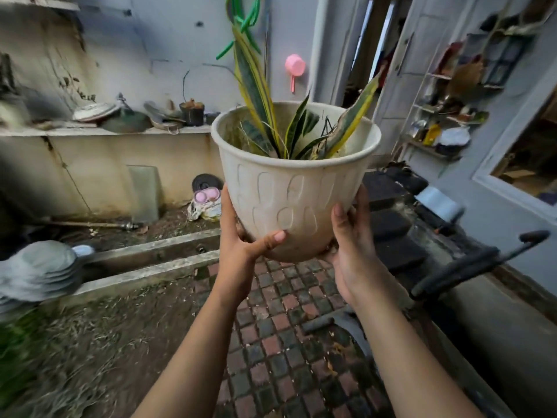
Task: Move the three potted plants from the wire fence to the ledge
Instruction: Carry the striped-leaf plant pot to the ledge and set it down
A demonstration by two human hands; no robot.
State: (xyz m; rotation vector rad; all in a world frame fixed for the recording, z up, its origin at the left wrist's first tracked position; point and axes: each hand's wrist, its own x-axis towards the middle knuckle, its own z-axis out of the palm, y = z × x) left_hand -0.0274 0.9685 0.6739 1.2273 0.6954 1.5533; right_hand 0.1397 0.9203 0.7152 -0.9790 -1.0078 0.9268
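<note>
I hold a cream plastic pot (294, 188) up in front of me, at mid-frame. It contains a snake plant (259, 86) with green and yellow striped leaves. My left hand (241, 236) grips the pot's lower left side, thumb across the front. My right hand (351, 236) cups its lower right side and base. The concrete ledge (99, 131) runs along the back wall at the left. A small black pot (192, 112) with a dry plant stands on that ledge. No wire fence is in view.
Pans and lids (126, 119) clutter the ledge. A stack of grey lids (39, 270) sits at the left. A concrete drain channel (144, 260) crosses the ground. Brick paving (280, 336) lies underfoot. A bicycle handlebar (470, 263) and a shelf rack (443, 116) are at the right.
</note>
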